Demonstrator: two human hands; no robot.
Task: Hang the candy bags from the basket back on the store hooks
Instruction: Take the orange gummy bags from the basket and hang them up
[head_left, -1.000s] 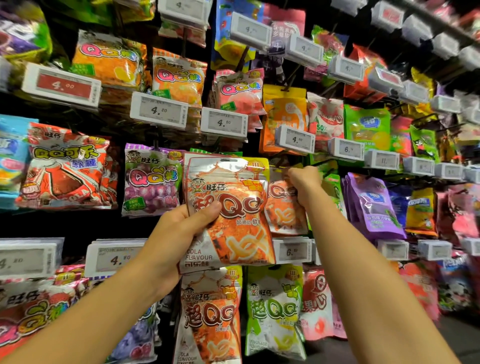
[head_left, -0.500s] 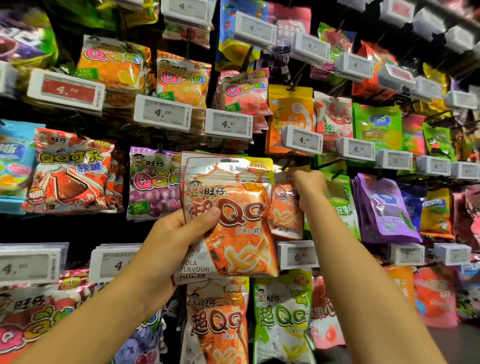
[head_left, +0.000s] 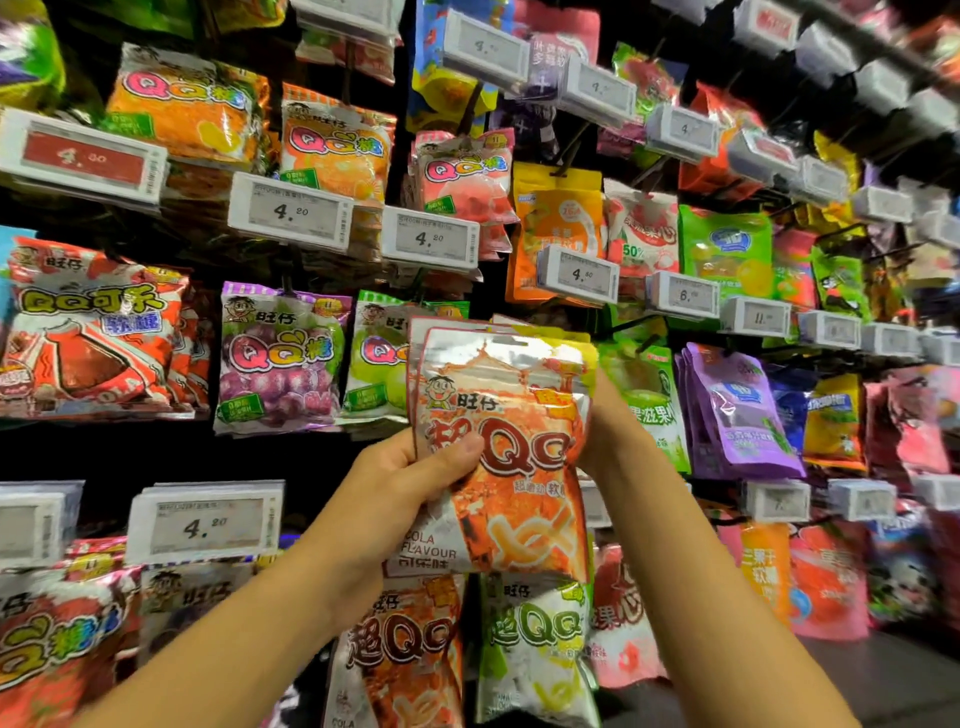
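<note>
An orange and silver cola-flavour candy bag (head_left: 506, 447) is held upright in front of the store hooks, its silver top with the hang slot facing me. My left hand (head_left: 400, 499) grips its lower left side, thumb across the front. My right hand (head_left: 605, 431) is at the bag's right edge, mostly hidden behind it, fingers on the bag. More bags of the same kind show just behind it at its top edge. The hook itself is hidden by the bag. No basket is in view.
Rows of hanging candy bags fill the wall: purple grape bags (head_left: 280, 358), green bags (head_left: 649, 395), purple pouches (head_left: 737, 410). White price tags (head_left: 291, 210) stick out on hook ends. Orange (head_left: 400, 654) and green (head_left: 535, 649) bags hang below my hands.
The bag moved right, in front of the hook where my right hand was. My right hand came down from the hanging bags' top to the held bag's right edge.
</note>
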